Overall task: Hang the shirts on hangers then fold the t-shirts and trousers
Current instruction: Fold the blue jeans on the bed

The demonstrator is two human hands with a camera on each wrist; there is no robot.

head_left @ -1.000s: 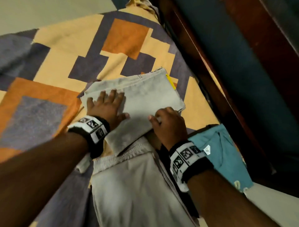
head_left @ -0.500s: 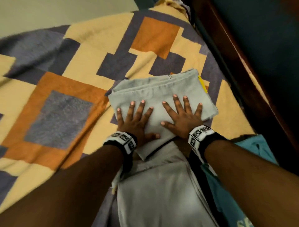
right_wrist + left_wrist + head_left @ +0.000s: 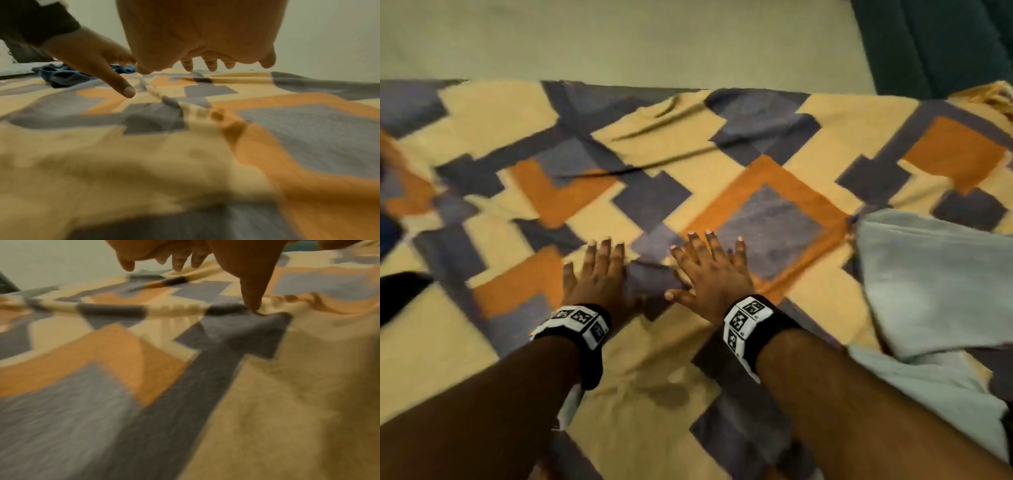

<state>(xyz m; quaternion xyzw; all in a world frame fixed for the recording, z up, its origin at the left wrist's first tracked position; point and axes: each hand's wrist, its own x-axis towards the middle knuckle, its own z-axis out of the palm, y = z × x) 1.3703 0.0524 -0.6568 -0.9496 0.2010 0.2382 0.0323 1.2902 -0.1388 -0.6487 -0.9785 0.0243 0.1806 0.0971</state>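
Observation:
The folded grey trousers (image 3: 935,274) lie at the right on the patterned bedsheet (image 3: 774,226). Both hands are well left of them, side by side over bare sheet. My left hand (image 3: 599,270) has straight fingers and holds nothing; in the left wrist view its thumb (image 3: 252,303) touches a wrinkle in the sheet (image 3: 123,345). My right hand (image 3: 709,270) is spread flat, palm down, and empty. A small ridge of sheet stands between the two hands. A crumpled blue garment (image 3: 61,74) lies far off to the left in the right wrist view, beyond the left hand (image 3: 92,53).
The sheet is orange, yellow and grey blocks with long wrinkles toward the far edge (image 3: 654,123). A pale wall (image 3: 619,37) runs behind the bed. Teal fabric (image 3: 941,44) hangs at the top right. A dark object (image 3: 400,291) sits at the left edge.
Both hands have left the folded grey trousers they were pressing and moved left onto bare sheet. The view has swung left, so the trousers now sit at the right.

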